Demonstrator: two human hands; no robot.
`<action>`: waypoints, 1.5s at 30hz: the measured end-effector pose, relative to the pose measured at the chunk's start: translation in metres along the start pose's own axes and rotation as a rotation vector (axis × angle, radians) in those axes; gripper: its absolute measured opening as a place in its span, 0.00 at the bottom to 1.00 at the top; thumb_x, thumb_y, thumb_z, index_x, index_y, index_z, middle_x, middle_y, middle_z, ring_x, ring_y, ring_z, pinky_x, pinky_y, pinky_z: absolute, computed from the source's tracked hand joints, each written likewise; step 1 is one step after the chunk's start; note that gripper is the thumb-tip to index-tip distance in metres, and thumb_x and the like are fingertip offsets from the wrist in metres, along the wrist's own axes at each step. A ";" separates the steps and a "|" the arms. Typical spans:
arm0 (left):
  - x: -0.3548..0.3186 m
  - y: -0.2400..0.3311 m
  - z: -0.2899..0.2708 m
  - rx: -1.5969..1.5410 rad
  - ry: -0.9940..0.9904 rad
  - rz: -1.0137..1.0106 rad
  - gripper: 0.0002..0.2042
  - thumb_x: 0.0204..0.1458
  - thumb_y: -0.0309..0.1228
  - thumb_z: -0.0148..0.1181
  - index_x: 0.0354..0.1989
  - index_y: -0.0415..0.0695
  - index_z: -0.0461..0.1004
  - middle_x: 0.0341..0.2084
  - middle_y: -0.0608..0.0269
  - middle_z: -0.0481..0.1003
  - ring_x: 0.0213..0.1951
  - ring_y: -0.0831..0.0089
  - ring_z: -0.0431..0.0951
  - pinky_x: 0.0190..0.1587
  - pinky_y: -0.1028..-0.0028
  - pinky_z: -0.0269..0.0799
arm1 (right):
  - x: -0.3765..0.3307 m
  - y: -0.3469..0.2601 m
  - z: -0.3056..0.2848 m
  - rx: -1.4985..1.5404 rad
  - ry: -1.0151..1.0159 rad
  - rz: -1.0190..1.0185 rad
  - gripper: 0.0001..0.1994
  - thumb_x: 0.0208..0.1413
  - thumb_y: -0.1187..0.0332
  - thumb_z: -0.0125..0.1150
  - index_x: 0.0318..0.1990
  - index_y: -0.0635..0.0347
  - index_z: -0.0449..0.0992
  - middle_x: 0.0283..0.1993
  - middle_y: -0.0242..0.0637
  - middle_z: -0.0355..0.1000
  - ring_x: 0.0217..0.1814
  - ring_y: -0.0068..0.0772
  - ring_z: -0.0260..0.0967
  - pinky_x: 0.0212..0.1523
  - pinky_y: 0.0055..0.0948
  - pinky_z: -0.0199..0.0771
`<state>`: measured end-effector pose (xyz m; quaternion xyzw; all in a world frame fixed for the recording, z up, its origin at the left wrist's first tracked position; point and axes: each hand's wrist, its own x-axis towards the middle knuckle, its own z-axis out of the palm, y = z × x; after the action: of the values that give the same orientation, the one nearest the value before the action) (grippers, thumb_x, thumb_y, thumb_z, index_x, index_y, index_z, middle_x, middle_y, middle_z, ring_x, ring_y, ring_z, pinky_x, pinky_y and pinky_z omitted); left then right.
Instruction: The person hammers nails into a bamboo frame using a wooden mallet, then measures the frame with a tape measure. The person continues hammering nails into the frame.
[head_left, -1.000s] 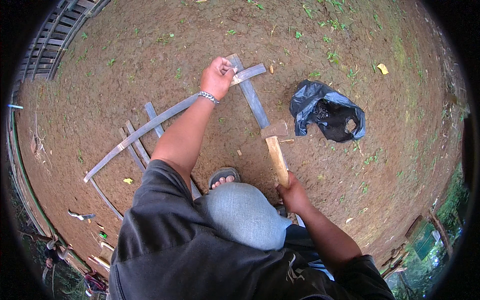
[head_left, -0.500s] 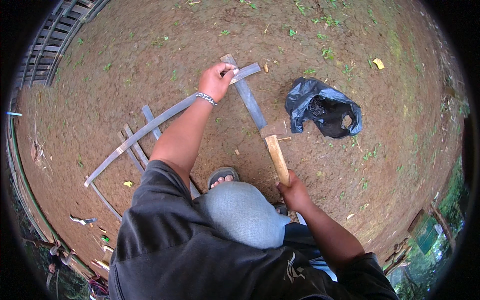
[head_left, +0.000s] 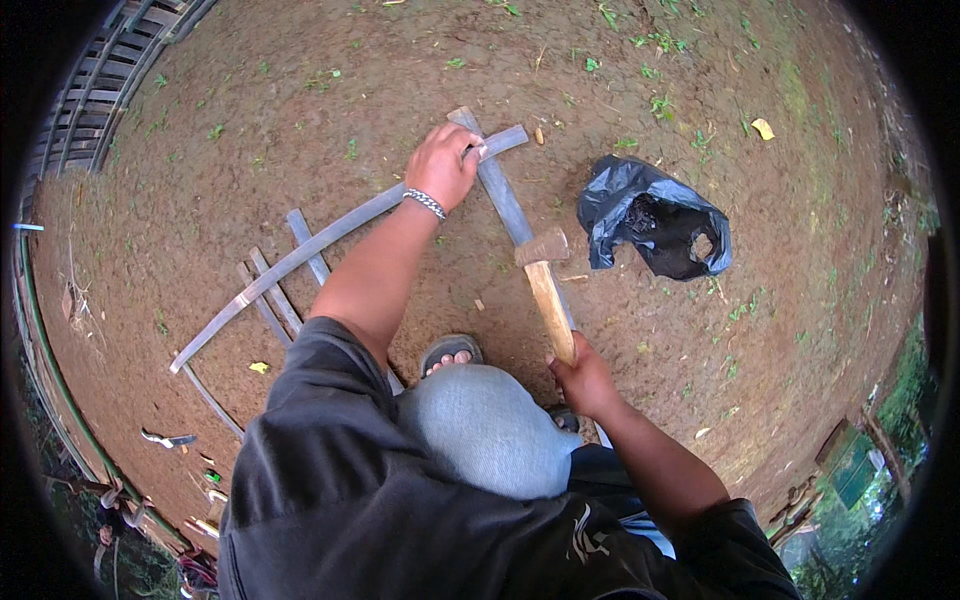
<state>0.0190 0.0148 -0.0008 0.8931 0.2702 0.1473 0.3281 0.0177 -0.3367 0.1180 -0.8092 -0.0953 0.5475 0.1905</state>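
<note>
My left hand (head_left: 441, 164), a metal bracelet on its wrist, is closed on the crossing of two grey slats on the bare dirt: a long slat (head_left: 300, 258) running down to the left and a shorter slat (head_left: 504, 196) running toward me. My right hand (head_left: 583, 380) grips the wooden handle of a hammer (head_left: 545, 280), whose head hovers over the shorter slat just below the crossing. My bent knee in grey cloth and a sandalled foot (head_left: 448, 354) sit between the two arms.
A crumpled black plastic bag (head_left: 655, 217) lies open on the dirt to the right of the hammer. More grey slats (head_left: 292, 270) lie under the long one at left. A slatted fence (head_left: 95, 95) curves along the upper left rim.
The view has shifted slightly. My left hand stays on the crossing of the slats. The hammer head has moved a little up toward the crossing.
</note>
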 end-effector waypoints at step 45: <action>-0.008 -0.010 0.013 -0.049 0.159 -0.028 0.07 0.52 0.29 0.63 0.38 0.43 0.76 0.39 0.53 0.79 0.42 0.51 0.79 0.46 0.57 0.75 | 0.048 -0.049 -0.017 0.090 0.106 -0.091 0.22 0.63 0.61 0.61 0.60 0.61 0.66 0.47 0.59 0.76 0.52 0.61 0.75 0.52 0.48 0.72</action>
<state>0.0140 0.0103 -0.0179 0.8664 0.3043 0.2194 0.3295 0.0544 -0.2779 0.1033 -0.8224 -0.0971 0.4986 0.2563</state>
